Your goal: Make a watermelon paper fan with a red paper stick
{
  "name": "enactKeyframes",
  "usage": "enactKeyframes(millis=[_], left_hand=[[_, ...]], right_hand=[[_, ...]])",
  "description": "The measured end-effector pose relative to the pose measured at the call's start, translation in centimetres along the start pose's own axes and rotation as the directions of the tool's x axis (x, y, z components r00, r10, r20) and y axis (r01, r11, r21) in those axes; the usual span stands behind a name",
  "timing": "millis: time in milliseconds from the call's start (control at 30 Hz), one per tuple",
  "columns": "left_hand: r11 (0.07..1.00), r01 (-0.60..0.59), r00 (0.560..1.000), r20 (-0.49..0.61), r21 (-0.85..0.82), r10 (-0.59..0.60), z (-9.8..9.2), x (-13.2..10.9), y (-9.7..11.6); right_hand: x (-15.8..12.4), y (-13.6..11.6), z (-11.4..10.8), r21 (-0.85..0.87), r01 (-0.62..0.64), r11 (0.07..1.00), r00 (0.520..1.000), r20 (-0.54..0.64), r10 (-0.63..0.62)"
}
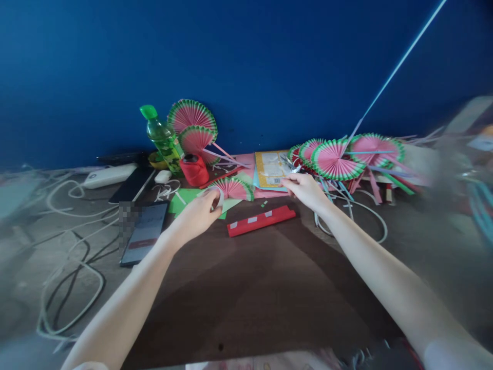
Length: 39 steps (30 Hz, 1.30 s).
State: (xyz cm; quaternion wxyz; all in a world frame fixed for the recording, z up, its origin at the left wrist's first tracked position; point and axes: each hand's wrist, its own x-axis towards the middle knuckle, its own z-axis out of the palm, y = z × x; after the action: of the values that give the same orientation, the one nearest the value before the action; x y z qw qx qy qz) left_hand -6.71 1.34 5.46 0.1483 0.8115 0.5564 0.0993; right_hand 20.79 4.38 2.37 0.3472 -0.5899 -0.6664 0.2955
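My left hand [198, 213] is closed around a small roll of white tape [217, 198], right beside a half-folded pink and green paper fan [233, 188]. My right hand [304, 189] reaches forward with its fingers pinched on the edge of a yellow card sheet [269, 168], close to a pair of scissors [289, 163]. A folded red paper strip [261, 220] with white tape pieces lies on the brown table [246, 288] between both hands.
Several finished pink-green fans [339, 158] pile at the right; two more [192, 126] lean on the blue wall. A green bottle [164, 139], red thread spool [194, 169], phone [144, 232], power strip [110, 176] and white cables [69, 288] crowd the left.
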Motion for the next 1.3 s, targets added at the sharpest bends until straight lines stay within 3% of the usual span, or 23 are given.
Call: enactKeyframes(millis=[67, 133, 200, 433, 633, 833, 1067, 1300], left_hand=[[0.963, -0.032, 0.998, -0.067, -0.267, 0.014, 0.0, -0.1, 1.0], [0.861, -0.025, 1.000, -0.012, -0.507, 0.022, 0.3, -0.1, 2.0], [0.778, 0.000, 0.999, 0.036, -0.629, 0.029, 0.8, -0.2, 2.8], [0.568, 0.031, 0.985, 0.122, -0.823, 0.123, 2.3, -0.5, 3.9], [0.423, 0.055, 0.983, 0.124, -0.905, 0.137, 2.3, -0.6, 4.3], [0.449, 0.049, 0.982, 0.124, -0.892, 0.140, 2.8, -0.3, 3.7], [0.471, 0.039, 0.987, 0.108, -0.881, 0.119, 2.8, -0.3, 3.9], [0.733, -0.075, 0.990, 0.036, -0.676, 0.135, 2.4, -0.5, 4.4]], right_hand=[[-0.5, -0.9, 0.5, 0.031, 0.073, 0.997, 0.997, -0.015, -0.073], [-1.2, -2.2, 1.2, 0.070, 0.171, 0.983, 0.985, -0.005, -0.171], [-2.1, -3.5, 1.9, 0.075, 0.270, 0.960, 0.963, -0.003, -0.271], [-4.4, -5.4, 3.8, 0.081, 0.524, 0.848, 0.851, 0.004, -0.526], [-4.9, -5.2, 4.4, -0.017, 0.585, 0.811, 0.811, -0.006, -0.586], [-5.3, -5.2, 5.1, -0.034, 0.602, 0.798, 0.797, -0.042, -0.603], [-5.3, -4.9, 5.3, 0.053, 0.502, 0.863, 0.864, -0.075, -0.498], [-5.5, -5.0, 5.5, 0.003, 0.494, 0.870, 0.862, -0.131, -0.489]])
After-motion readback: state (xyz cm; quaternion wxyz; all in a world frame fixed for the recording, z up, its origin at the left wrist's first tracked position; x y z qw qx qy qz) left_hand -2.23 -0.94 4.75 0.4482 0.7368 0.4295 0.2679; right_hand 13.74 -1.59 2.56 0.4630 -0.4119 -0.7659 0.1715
